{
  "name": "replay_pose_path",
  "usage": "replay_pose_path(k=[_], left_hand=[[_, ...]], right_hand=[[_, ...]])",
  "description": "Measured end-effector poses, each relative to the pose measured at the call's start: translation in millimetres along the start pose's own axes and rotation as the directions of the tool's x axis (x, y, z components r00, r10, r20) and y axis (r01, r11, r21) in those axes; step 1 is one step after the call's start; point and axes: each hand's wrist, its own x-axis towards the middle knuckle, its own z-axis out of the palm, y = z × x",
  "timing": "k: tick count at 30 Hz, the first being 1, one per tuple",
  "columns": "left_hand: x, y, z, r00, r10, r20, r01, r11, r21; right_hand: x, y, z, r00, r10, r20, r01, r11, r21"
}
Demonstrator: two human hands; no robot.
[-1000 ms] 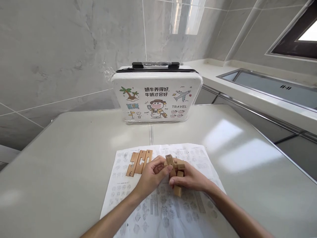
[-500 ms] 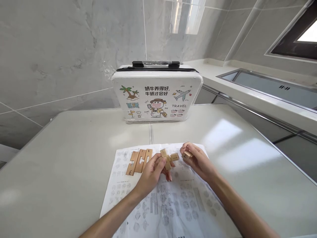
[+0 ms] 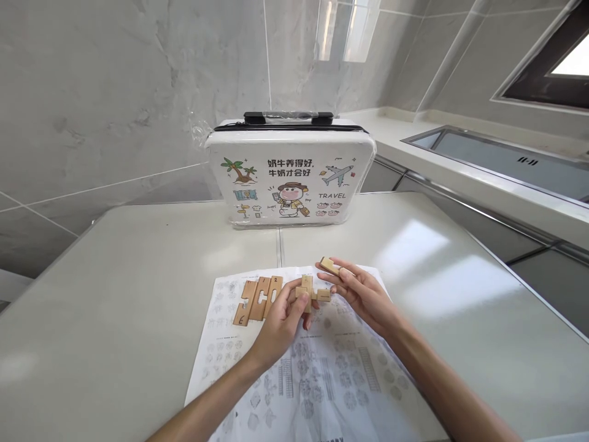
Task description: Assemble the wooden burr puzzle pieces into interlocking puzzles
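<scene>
My left hand (image 3: 284, 310) is closed on crossed wooden puzzle pieces (image 3: 307, 283), thumb on the front, with one arm of the cross pointing right. To the right and slightly higher, my right hand (image 3: 363, 294) pinches a single notched wooden puzzle piece (image 3: 329, 266) between thumb and fingers, apart from the cross. Left of my left hand, several flat notched wooden pieces (image 3: 251, 302) with handwritten numbers lie side by side on a printed instruction sheet (image 3: 230, 368). My left fingers partly hide the rightmost of these.
A white cartoon-printed case (image 3: 257, 178) with a black handle stands at the back of the pale table (image 3: 115, 294), against the grey tiled wall. On the right runs a counter (image 3: 391, 138) with a sink (image 3: 506, 162).
My right hand has turned the single piece so it points up and left, raised above the cross. In my left hand the crossed pieces have rotated more upright.
</scene>
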Motion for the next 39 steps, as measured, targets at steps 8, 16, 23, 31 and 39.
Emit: replay_pose_path(k=[8, 16, 23, 31, 39], left_hand=[[-0.8, 2.7, 0.2, 1.0, -0.008, 0.015, 0.008, 1.0, -0.024], [-0.6, -2.4, -2.8, 0.998, 0.007, 0.059, -0.002, 0.996, -0.087], [-1.1, -1.9, -3.4, 0.994, -0.034, 0.1, 0.046, 0.992, -0.118], [-2.9, 7.2, -3.6, 0.973, -0.059, 0.222, 0.106, 0.973, -0.205], [-1.2, 6.0, -4.7, 0.953, -0.088, 0.29, 0.161, 0.958, -0.238]], right_hand=[[3.5, 4.5, -2.0, 1.0, -0.021, -0.014, 0.019, 0.993, -0.116], [-6.1, 6.3, 14.8, 0.977, 0.106, 0.188, -0.047, 0.955, -0.294], [-7.7, 11.5, 12.3, 0.956, 0.16, 0.246, -0.09, 0.958, -0.273], [-9.6, 18.9, 12.3, 0.921, 0.214, 0.324, -0.149, 0.966, -0.212], [-12.8, 22.5, 15.9, 0.939, 0.171, 0.299, -0.111, 0.972, -0.205]])
